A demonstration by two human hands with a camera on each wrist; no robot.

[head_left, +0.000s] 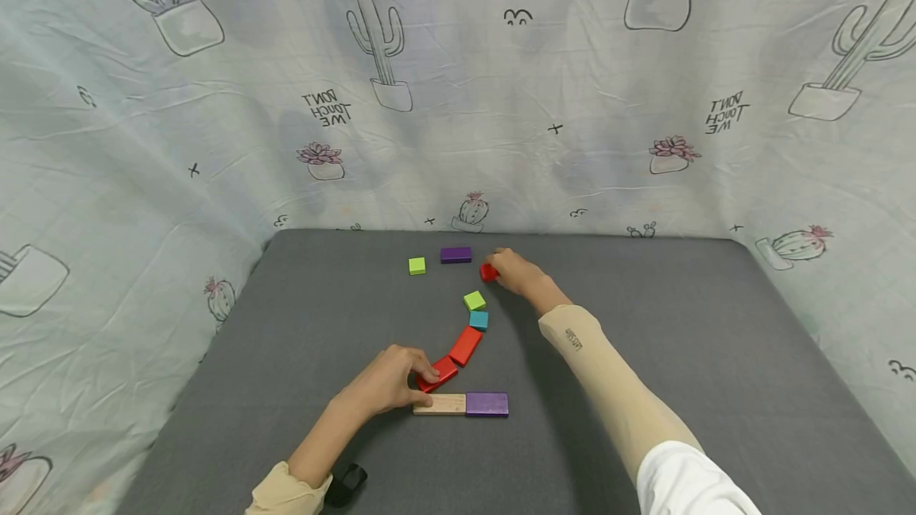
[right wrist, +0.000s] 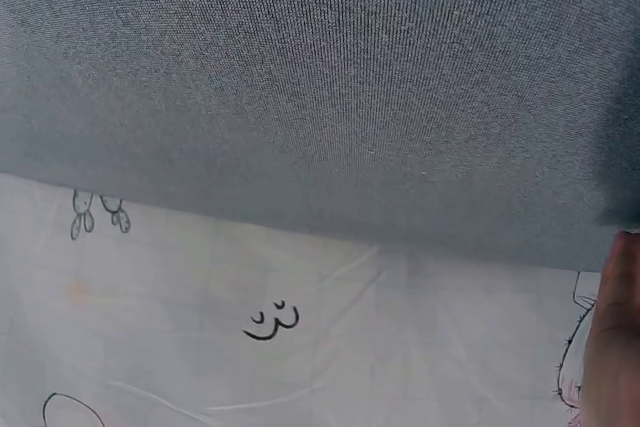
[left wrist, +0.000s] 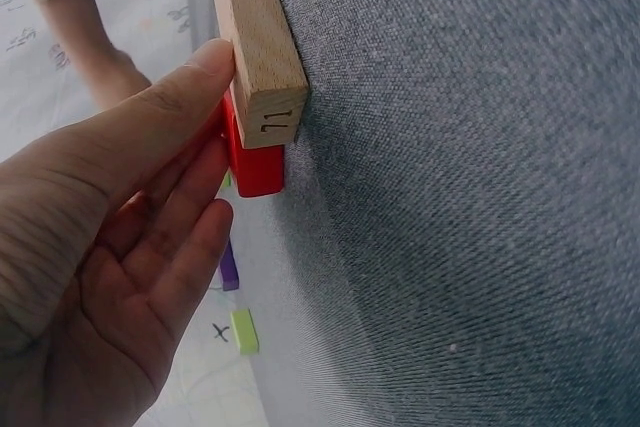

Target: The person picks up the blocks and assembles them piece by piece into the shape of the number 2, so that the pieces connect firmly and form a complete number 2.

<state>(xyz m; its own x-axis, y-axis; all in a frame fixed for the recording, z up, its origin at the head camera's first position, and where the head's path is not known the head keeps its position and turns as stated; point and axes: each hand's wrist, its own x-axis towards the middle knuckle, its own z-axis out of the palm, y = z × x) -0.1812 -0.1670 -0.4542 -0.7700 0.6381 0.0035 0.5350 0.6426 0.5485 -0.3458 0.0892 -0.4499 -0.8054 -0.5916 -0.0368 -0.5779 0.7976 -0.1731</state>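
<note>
Near the front, my left hand (head_left: 393,378) has its thumb against a plain wooden block (head_left: 440,404) and its fingertips on a red block (head_left: 442,371). In the left wrist view the thumb lies at the wooden block's (left wrist: 265,57) edge, with the red block (left wrist: 260,169) just beyond; the index fingertip is hidden. Farther back, my right hand (head_left: 517,270) pinches another red block (head_left: 488,272). A third red block (head_left: 466,346), a blue block (head_left: 479,320) and a green block (head_left: 475,301) form a curve between the hands. Only the right hand's edge (right wrist: 615,337) shows in the right wrist view.
A purple block (head_left: 487,404) adjoins the wooden block end to end. At the back lie another purple block (head_left: 456,255) and a small green block (head_left: 417,266). The grey table (head_left: 687,356) meets a cactus-print cloth (head_left: 458,86). A black object (head_left: 347,485) is by the left wrist.
</note>
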